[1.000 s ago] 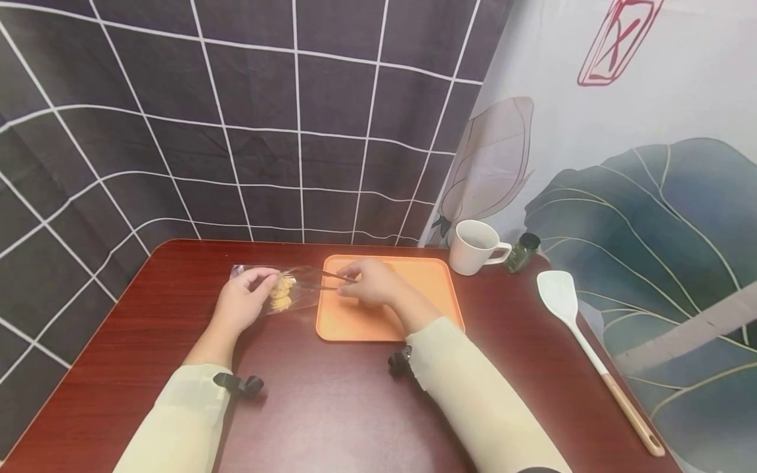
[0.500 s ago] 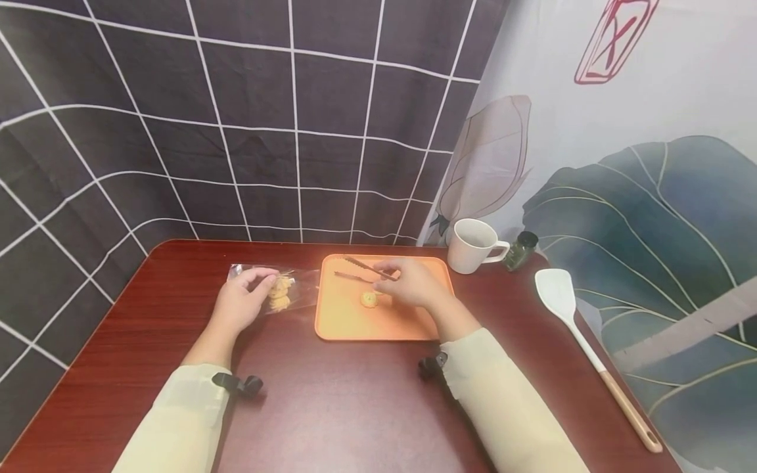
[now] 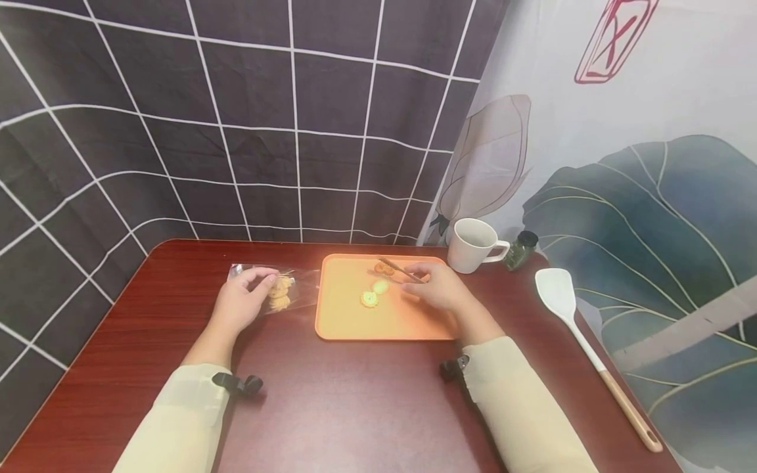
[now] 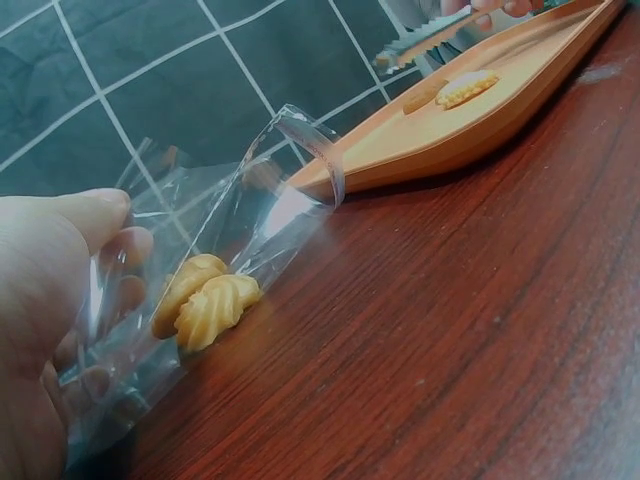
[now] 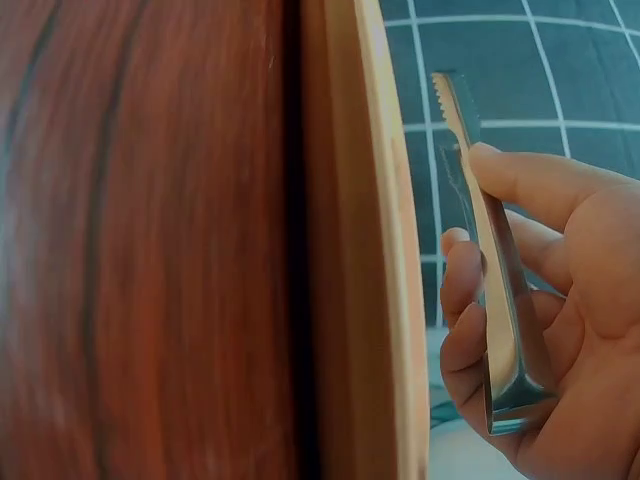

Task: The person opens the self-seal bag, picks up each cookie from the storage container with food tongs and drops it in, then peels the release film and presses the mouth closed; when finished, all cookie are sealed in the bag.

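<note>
Metal tongs (image 5: 500,290) with toothed tips are gripped in my right hand (image 3: 434,286), their tips over the back half of the orange tray (image 3: 337,322). In the head view, two pale round cookies (image 3: 369,299) lie on the tray in front of the tongs, and a darker orange patch (image 3: 384,268) shows by the tips. My left hand (image 3: 241,299) pinches a clear plastic bag (image 3: 304,289) beside the tray's left side. Ridged yellow cookies (image 4: 215,310) sit inside that bag, whose mouth gapes toward the tray in the left wrist view.
A white mug (image 3: 470,246) stands at the tray's back right corner, with a small dark-lidded jar (image 3: 522,249) beside its handle. Along the table's right edge lies a white spatula (image 3: 582,341) with a wooden handle. Gridded dark cloth (image 3: 248,157) hangs behind the table.
My right hand has drawn the tongs from the bag's mouth rightward across the tray, uncovering the cookies on it. The left hand and bag have stayed in place.
</note>
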Demonstrator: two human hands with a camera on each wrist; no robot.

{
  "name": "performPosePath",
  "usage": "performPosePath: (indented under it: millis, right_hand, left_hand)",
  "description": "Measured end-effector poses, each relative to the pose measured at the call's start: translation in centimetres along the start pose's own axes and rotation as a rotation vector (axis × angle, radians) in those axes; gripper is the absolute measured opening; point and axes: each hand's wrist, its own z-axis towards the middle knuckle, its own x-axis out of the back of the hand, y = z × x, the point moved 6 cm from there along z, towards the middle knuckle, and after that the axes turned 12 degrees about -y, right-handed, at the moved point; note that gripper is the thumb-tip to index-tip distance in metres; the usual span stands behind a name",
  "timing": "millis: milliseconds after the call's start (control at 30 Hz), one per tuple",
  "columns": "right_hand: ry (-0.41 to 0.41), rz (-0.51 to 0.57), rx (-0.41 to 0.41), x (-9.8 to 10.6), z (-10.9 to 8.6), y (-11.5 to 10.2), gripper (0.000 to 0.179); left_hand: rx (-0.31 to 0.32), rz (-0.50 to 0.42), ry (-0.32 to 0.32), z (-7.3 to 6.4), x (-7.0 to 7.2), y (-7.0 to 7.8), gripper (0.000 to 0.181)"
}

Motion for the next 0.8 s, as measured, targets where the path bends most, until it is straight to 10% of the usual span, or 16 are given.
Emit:
performPosePath:
  millis: [800]
  right_hand:
    - [-0.049,-0.071,-0.109,0.9,0.7,2.4,0.049]
  left_hand:
    - [0.022,-0.018,-0.013,-0.2,0.1,-0.1,0.034]
